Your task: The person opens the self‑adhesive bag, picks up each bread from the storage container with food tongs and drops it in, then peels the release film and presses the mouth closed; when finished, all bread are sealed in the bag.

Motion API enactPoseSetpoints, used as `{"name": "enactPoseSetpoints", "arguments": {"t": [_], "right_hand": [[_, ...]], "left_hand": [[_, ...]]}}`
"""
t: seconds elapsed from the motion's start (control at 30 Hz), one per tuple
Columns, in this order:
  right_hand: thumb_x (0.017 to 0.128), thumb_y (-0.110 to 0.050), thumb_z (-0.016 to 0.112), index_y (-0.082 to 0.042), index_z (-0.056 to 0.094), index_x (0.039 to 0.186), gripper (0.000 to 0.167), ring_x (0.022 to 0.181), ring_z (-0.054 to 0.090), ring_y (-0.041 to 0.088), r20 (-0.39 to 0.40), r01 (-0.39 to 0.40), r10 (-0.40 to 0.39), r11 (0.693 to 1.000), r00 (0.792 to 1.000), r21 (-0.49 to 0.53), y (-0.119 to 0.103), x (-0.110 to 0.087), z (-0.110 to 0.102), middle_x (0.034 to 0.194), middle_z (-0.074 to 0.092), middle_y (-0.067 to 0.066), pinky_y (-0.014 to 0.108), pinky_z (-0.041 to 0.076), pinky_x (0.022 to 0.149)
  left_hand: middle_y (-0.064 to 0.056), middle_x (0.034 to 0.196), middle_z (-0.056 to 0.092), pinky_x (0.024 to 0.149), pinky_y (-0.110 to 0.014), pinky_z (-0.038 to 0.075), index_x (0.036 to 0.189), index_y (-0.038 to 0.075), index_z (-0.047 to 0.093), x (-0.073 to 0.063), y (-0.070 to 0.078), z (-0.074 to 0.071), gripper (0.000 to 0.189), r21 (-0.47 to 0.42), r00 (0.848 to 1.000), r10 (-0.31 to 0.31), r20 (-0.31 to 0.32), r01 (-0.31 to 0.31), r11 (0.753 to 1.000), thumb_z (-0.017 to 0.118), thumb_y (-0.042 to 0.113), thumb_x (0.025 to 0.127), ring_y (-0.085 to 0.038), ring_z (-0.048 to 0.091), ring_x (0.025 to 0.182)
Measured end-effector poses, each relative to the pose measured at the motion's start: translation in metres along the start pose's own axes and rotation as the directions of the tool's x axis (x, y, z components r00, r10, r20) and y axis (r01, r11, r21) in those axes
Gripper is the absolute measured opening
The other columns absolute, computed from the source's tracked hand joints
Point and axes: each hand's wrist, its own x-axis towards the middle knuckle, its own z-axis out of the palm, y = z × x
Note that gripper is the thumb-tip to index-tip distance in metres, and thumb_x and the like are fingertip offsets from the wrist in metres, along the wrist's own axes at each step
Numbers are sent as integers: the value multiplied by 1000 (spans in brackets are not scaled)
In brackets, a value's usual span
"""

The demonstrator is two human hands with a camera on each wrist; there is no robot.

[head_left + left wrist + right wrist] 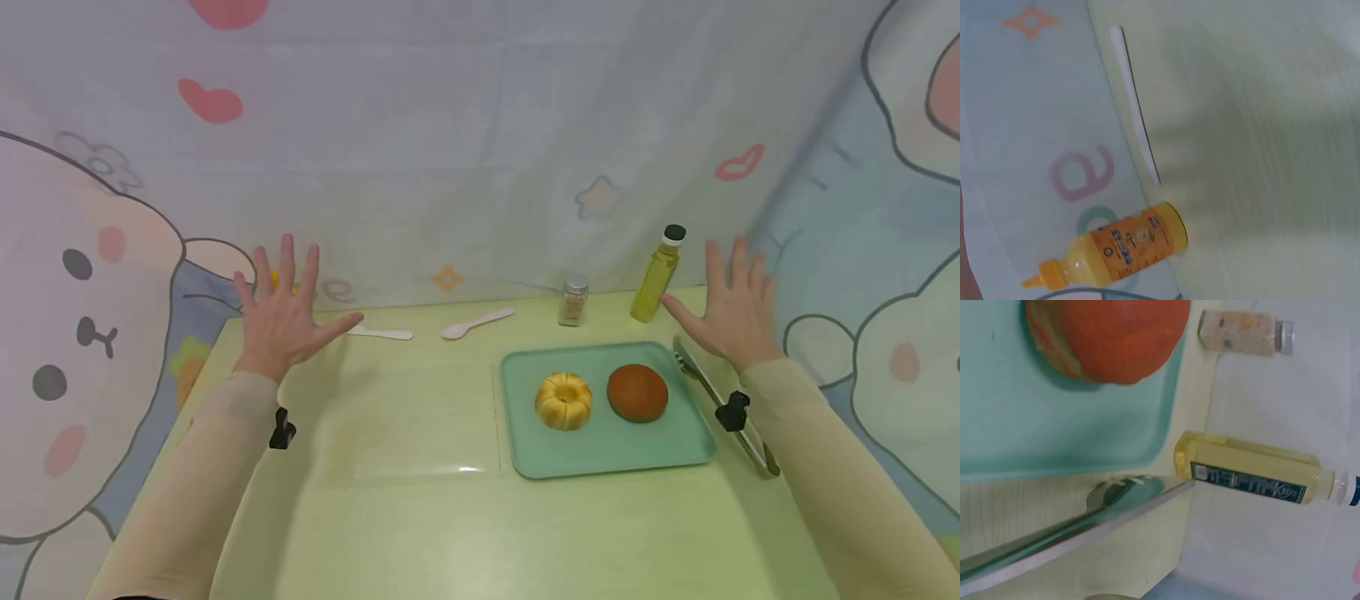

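Observation:
My left hand [279,321] is raised over the table's back left with fingers spread, holding nothing. Behind its fingers is a yellow squeeze bottle [1132,247] with an orange label, mostly hidden in the head view. Nearby lies a slim white utensil [1132,100]; in the head view the hand covers one end. At the right, my right hand [731,317] also has its fingers spread and holds nothing. Its thumb appears close to an oil bottle [656,279]; contact cannot be told. Below the hand lie metal tongs [705,379], partly covered by the wrist, along the tray's right side.
A green tray [615,450] holds a ring-shaped yellow bread [555,408] and a round brown bun [637,392]. Behind it stands a small shaker jar [573,302] with a silver lid. A pale pink spoon [480,323] lies at the back. Printed cloth [450,167] hangs around the table.

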Motion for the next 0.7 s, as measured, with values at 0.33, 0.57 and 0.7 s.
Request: {"name": "enactPoseSetpoints", "arguments": {"t": [0.33, 0.57, 0.7], "right_hand": [[102, -54, 59, -4, 17, 168, 93, 153, 12, 62, 32, 97, -102, 985, 994, 140, -9, -31, -2, 171, 3, 34, 75, 15, 120], [102, -45, 65, 0, 25, 165, 87, 149, 22, 62, 41, 135, -147, 968, 988, 211, -18, -61, 10, 168, 15, 37, 78, 21, 115], [100, -40, 70, -2, 32, 163, 83, 149, 26, 60, 34, 204, -219, 946, 975, 252, -44, -74, 20, 166, 24, 34, 78, 28, 112]], "left_hand": [[-25, 172, 22, 66, -55, 56, 167, 13, 28, -25, 39, 4, 97, -203, 987, 135, -91, -151, 967, 64, 63, 93, -51, 64, 115], [-22, 162, 44, 110, -61, 46, 159, 7, 45, -51, 78, 22, 73, -399, 966, 252, -52, -252, 882, 64, 46, 101, -45, 53, 138], [-20, 158, 49, 116, -61, 39, 155, 6, 50, -64, 98, 30, 66, -451, 948, 317, -36, -299, 841, 64, 42, 102, -42, 50, 143]]}}
